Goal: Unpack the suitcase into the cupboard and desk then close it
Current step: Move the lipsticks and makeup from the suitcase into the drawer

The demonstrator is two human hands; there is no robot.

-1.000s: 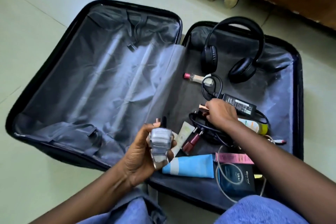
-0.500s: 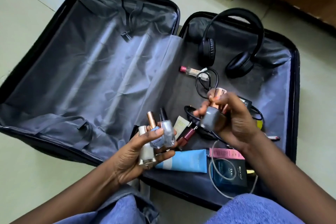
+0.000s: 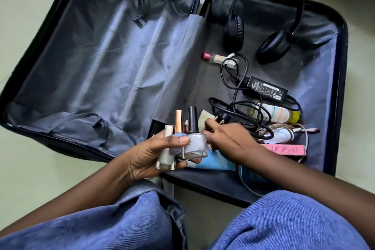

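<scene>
Several glass nail polish bottles (image 3: pixel 186 144) clenched upright in left hand (image 3: pixel 150 158); right hand (image 3: pixel 227 140) palm-down over suitcase (image 3: pixel 343 50) clutter, grip unclear.

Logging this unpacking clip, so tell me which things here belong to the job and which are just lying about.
Job: suitcase, nail polish bottles in left hand, headphones, charger, pink box, right hand.
Lying about: nothing; only the floor tiles.
</scene>
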